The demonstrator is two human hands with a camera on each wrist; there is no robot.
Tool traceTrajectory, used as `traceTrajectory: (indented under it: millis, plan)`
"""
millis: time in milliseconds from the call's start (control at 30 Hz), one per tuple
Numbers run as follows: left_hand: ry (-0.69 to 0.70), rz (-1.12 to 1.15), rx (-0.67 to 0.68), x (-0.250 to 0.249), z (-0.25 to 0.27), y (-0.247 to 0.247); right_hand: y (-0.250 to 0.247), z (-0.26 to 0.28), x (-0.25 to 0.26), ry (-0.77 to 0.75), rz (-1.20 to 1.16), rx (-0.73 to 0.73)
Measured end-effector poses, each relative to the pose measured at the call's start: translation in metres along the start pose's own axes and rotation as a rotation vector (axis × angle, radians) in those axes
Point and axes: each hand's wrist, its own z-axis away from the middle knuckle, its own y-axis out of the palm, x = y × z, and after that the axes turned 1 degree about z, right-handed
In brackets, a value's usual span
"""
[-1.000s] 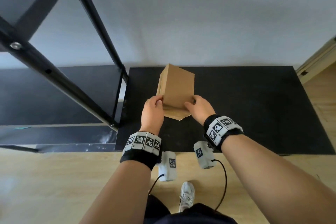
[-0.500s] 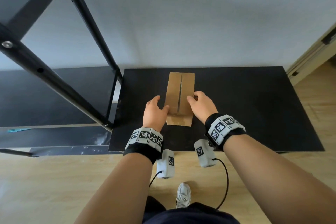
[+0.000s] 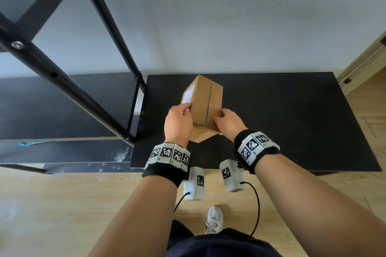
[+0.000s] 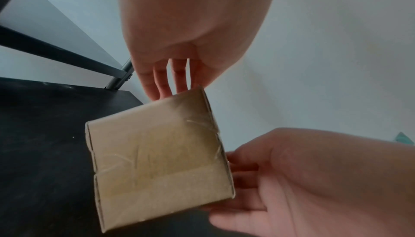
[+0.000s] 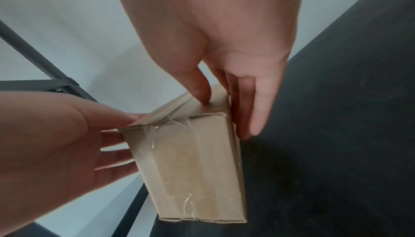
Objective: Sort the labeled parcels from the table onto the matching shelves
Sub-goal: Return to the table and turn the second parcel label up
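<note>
A brown cardboard parcel (image 3: 203, 100) is held over the black table (image 3: 292, 123), tilted, with its taped seam facing up. A white label (image 3: 188, 96) shows on its left face; its text is too small to read. My left hand (image 3: 178, 124) grips the parcel's left side, thumb on the label. My right hand (image 3: 228, 123) grips its right side. In the left wrist view the left fingers (image 4: 165, 82) reach behind the parcel (image 4: 157, 161). In the right wrist view the right thumb (image 5: 201, 90) presses on the parcel (image 5: 191, 161). Whether the parcel touches the table is unclear.
A black metal shelf rack (image 3: 62, 81) stands directly left of the table, with a dark shelf board (image 3: 52, 108) at about table height. A white wall runs behind both. A door frame (image 3: 363, 64) is at the far right. Wooden floor (image 3: 62, 204) lies below.
The parcel has been turned between both hands: half a second ago it lay flat with the seam up, now it is tipped to the right so its labelled left face shows.
</note>
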Motion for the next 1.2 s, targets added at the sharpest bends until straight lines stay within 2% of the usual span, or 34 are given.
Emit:
traceTrajectory:
  millis: [167,367,467,700,933,1067,1200]
  plan:
    - [0.035,0.001,0.05,0.012,0.005,0.003,0.003,0.004,-0.007,0.059,0.015,0.011]
    - [-0.061,-0.001,0.096,0.022,0.007,0.016,-0.012,0.007,-0.014,0.037,0.012,-0.134]
    - [-0.086,-0.033,0.16,0.027,0.008,0.021,-0.017,0.006,-0.016,0.05,0.006,-0.138]
    - [-0.098,-0.006,0.154,0.026,0.01,0.023,-0.014,0.006,-0.022,-0.009,0.103,-0.064]
    - [-0.029,-0.101,0.043,0.024,-0.001,0.013,-0.015,0.0,-0.001,-0.082,0.262,0.124]
    - [0.046,-0.155,0.148,0.027,-0.008,0.01,-0.01,-0.002,0.008,-0.162,0.374,0.188]
    - [0.093,-0.291,0.283,0.035,-0.012,0.014,-0.004,-0.006,0.01,-0.242,0.514,0.174]
